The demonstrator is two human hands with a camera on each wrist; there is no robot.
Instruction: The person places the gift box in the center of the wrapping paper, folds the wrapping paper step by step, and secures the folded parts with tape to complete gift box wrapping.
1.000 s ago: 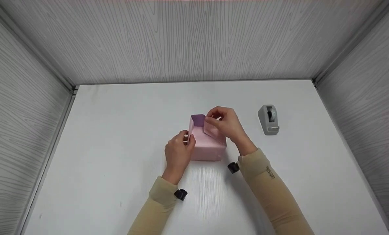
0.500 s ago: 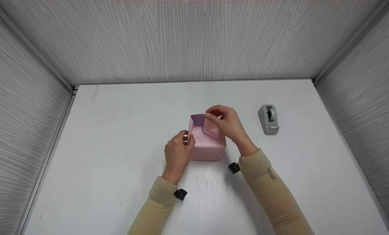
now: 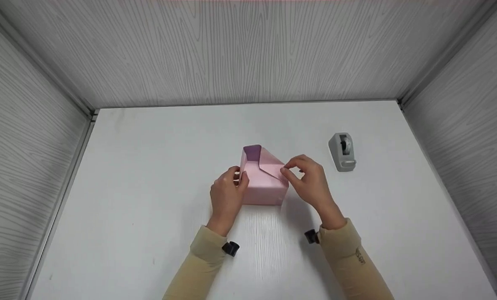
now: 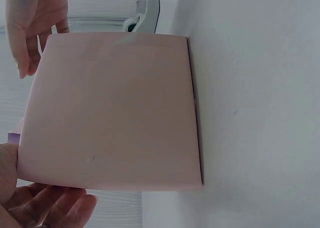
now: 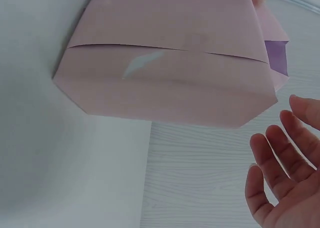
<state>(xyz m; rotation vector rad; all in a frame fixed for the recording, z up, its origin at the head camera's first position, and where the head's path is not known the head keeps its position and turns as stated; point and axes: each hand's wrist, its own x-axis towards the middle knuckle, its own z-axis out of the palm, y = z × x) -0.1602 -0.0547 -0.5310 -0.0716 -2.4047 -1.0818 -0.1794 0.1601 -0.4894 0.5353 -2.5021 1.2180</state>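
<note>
A pink paper box [image 3: 265,179] stands on the white table, its top partly open and a darker purple inside showing at the far end. My left hand [image 3: 226,193] grips the left wall, thumb on the near side and fingers outside it. In the left wrist view, the left fingers [image 4: 65,205] curl under the edge of the box. Beside the right corner of the box is my right hand [image 3: 313,183], close to the slanting flap [image 3: 269,160]. The right wrist view has the right fingers [image 5: 280,148] loosely bent and apart from the box.
A grey tape dispenser [image 3: 343,152] stands on the table [image 3: 148,166] to the right of the box. A shiny patch [image 5: 142,63] that looks like tape crosses a seam on the box's side. Grey wood-grain panels [image 3: 248,54] rise behind and at both sides.
My right hand has let go of the flap's far top edge and moved right and toward me, to the right corner. The left hand and box stay nearly still.
</note>
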